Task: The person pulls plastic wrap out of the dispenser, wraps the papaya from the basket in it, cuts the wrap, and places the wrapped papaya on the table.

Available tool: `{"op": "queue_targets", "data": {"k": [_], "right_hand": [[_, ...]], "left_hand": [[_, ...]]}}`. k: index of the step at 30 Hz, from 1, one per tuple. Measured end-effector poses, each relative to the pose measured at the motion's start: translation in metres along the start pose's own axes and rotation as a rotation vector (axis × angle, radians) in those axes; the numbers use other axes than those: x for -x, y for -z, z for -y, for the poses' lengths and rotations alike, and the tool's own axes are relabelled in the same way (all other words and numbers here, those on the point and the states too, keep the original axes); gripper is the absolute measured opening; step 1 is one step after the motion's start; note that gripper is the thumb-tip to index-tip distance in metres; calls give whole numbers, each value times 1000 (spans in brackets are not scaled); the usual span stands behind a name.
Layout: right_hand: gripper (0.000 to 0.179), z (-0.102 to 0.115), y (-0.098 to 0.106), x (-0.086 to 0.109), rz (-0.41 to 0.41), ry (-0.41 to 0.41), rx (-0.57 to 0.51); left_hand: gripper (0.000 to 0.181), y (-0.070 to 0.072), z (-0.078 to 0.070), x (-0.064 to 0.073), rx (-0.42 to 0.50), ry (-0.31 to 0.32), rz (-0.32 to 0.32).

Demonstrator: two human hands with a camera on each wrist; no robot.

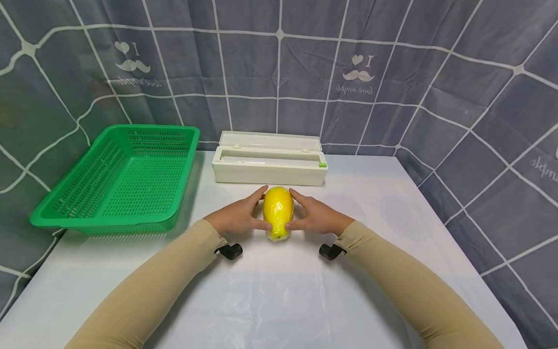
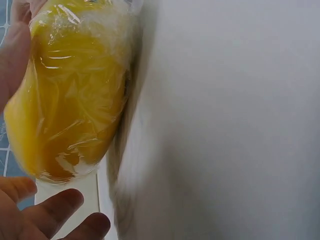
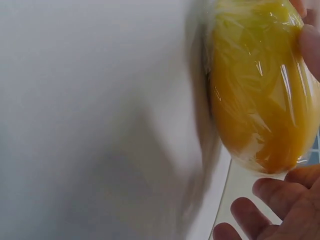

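Observation:
A plump yellow fruit (image 1: 278, 209), its exact kind unclear, is wrapped in glossy clear film and rests on the white table with its narrow end towards me. My left hand (image 1: 241, 213) holds it from the left, thumb at the near end and index finger by the far end. From the other side my right hand (image 1: 317, 214) does the same. The wrist views show the remaining left fingers (image 2: 57, 207) and right fingers (image 3: 250, 215) spread apart, off the fruit. Film wrinkles run along the fruit's sides.
Behind the fruit stands a long white film dispenser (image 1: 270, 173) with its lid (image 1: 270, 140) raised and a green slider (image 1: 322, 165) at its right end. A green perforated basket (image 1: 170, 213) sits at the left. Grey printed curtains (image 1: 248, 63) enclose the table (image 1: 270, 300).

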State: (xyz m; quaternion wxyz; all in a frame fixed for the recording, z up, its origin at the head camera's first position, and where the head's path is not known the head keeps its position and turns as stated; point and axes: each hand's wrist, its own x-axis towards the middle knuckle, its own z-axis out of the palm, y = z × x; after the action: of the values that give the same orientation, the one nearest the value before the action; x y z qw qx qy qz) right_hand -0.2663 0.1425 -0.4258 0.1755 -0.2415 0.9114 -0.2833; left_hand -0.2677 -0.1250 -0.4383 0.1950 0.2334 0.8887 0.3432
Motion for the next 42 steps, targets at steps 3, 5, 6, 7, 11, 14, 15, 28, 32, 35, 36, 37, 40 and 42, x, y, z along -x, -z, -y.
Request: {"op": "queue_targets", "data": {"k": [3,5,6,7,11,14,15,28,32,35,36,37,40,42], "right_hand": [[112,-1,0,0,9,8,-4],[112,-1,0,0,13,10,-9],[112,0,1,0,13,10,-10],[111,-1,1,0,14,11,-10],[110,-2,0,0,16,6,-12],[109,-2,0,0,18,-6,-10],[109,-3,-1,0,18,-11,-10],[107,-2,1,3,10,-2,12],[108,-5,0,2,6,-6,13],[107,-5,1,2,3,-6,13],[107,-5,1,3,1,-6,15],[107,-4,2,3,0,-4,15],[106,-3,3,5,-4,-5,21],[105,-2,3,5,-6,-7,23]], "left_hand": [[118,0,1,0,-16,0,-12],[115,1,0,1,-20,3,-24],[114,1,-1,1,-20,4,-31],[112,2,-1,2,-18,6,-40],[107,3,-2,3,-3,9,-58],[106,3,-1,2,1,8,-54],[106,3,-1,2,3,7,-52],[106,5,-2,1,-9,-13,-50],[106,5,-2,0,-5,-12,-52],[107,6,-1,1,-5,-14,-54],[107,6,-1,1,-6,-14,-54],[107,7,-1,1,-6,-15,-54],[105,9,0,2,-18,-14,-57],[102,10,0,3,-27,-16,-61]]}}
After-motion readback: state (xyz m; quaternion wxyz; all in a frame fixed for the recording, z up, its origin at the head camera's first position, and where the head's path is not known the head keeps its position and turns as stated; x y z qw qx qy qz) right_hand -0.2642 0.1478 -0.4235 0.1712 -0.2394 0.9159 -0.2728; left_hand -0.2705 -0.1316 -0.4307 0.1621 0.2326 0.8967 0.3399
